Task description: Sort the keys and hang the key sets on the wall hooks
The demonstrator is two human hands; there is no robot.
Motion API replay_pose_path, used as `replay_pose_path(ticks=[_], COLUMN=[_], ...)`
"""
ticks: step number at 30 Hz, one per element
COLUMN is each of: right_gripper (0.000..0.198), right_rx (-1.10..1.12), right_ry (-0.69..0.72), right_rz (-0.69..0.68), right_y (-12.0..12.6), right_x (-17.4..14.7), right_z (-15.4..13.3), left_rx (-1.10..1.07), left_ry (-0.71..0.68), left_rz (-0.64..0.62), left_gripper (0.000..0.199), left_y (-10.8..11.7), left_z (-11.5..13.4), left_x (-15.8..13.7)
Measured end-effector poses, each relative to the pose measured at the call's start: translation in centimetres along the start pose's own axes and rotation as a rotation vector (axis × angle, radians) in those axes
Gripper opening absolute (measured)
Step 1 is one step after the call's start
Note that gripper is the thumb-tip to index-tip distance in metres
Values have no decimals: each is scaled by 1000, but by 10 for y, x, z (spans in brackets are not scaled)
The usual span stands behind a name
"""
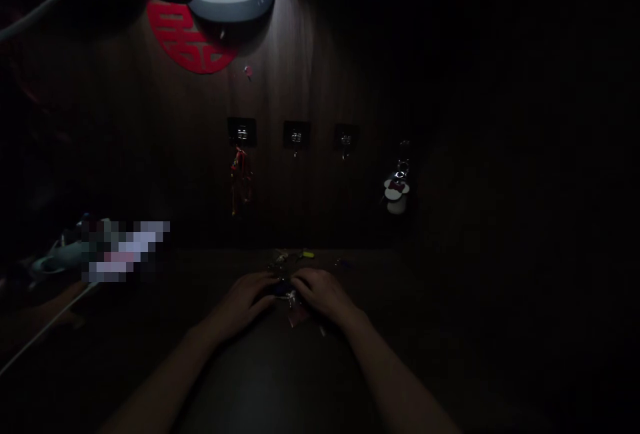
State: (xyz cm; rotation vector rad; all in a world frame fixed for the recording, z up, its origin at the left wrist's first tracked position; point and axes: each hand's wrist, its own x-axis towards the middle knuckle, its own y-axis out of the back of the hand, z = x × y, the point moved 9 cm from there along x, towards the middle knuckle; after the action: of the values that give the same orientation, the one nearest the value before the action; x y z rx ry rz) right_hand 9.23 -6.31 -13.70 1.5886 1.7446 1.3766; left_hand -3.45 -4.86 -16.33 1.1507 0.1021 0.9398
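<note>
In the dim head view, my left hand (246,301) and my right hand (323,294) come together over a dark surface. Between their fingertips is a small dark blue object (281,287), too dark to name. Thumb and fingers of my left hand curl about its left side, and my bent right fingers press at its right. Just below it lie a small shiny metal piece (293,299) and a reddish flat piece (298,317). Beyond my fingertips are a yellow-green tag (308,255) and small metal bits that look like keys.
Another person's hand (63,311) is at left near a blurred-out bright item (127,254) and a pale cable (50,327). Hooks (297,135) line the wooden wall; a red tasselled ornament (241,167) and a white bow charm (397,194) hang there. A red paper cutout (193,47) is above.
</note>
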Motion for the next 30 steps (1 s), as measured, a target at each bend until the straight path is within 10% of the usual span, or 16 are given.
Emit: replay_pose_path(ticks=[12, 23, 30], right_gripper=[29, 12, 14], right_rx=[-226, -230, 384], right_ry=[-515, -533, -424], right_rz=[345, 373, 608], right_y=[45, 45, 62], right_x=[-18, -24, -18], right_z=[114, 131, 125], left_rx=[45, 5, -53], left_ry=[174, 196, 218], left_rz=[109, 149, 174], left_gripper=[31, 34, 33], left_y=[24, 27, 31], left_z=[-38, -46, -47], left_x=[-4, -6, -7])
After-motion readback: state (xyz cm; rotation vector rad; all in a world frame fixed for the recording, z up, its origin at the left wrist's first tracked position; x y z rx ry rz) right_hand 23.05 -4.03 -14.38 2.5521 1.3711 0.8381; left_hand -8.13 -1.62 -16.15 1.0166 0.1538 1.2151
